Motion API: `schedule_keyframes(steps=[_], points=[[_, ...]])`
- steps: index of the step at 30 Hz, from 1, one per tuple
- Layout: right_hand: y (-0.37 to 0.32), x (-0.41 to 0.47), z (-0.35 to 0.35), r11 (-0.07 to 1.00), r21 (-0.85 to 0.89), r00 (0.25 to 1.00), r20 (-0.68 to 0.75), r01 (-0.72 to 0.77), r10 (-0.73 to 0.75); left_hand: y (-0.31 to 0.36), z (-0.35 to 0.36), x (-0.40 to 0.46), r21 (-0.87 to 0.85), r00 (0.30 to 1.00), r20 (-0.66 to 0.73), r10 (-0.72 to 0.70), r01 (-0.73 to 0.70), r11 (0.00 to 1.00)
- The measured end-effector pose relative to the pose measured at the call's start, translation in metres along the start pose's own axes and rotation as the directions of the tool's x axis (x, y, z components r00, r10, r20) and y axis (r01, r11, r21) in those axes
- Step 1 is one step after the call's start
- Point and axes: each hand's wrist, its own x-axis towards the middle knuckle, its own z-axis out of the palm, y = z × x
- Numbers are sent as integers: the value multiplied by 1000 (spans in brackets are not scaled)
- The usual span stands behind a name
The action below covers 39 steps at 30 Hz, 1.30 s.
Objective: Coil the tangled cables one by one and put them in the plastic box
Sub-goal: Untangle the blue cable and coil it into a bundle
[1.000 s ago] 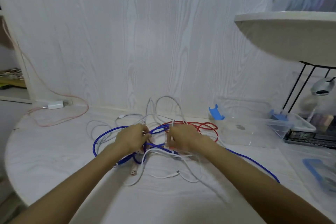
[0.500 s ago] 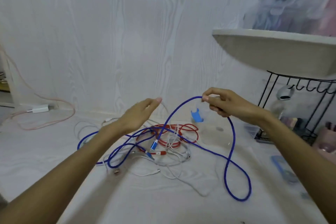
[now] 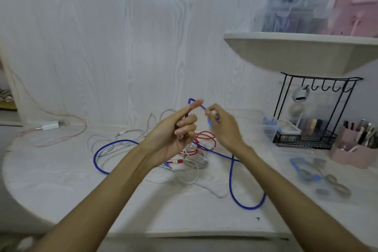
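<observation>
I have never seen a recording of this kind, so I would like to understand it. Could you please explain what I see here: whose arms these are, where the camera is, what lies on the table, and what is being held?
There is no machine here. A person wears a camera on the head, looking forward and down, so the two bare arms are that person's own.

The left hand and the right hand are raised above a white table. Together they hold up one bend of a blue cable; the rest of it trails down and loops over the table.

Under the hands lies a tangle: a red cable and several white cables. To the right, near a black wire rack, stands a clear plastic box with blue clips. A white charger lies at the far left.
</observation>
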Motion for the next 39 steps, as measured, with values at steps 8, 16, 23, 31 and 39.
schedule_keyframes(steps=[8, 16, 23, 31, 39], points=[[-25, -52, 35, 919, -325, 875, 482, 222, -41, -20, -25, 28, 532, 928, -281, 245, -62, 844], [-34, -27, 11, 877, -281, 748, 653, 390, -123, -4, -70, 54, 418, 910, -345, 231, -72, 906], [-38, 65, 22, 914, -242, 616, 788, 327, -12, 39, -113, 107, 918, 821, -158, 549, -82, 387], [0, 122, 62, 952, -36, 852, 458, 304, -254, 36, -181, 125, 847, 996, 5, 85, -49, 529], [47, 108, 93, 924, 361, 969, 153, 129, -195, 32, -183, 130, 558, 986, 150, -79, -18, 830]])
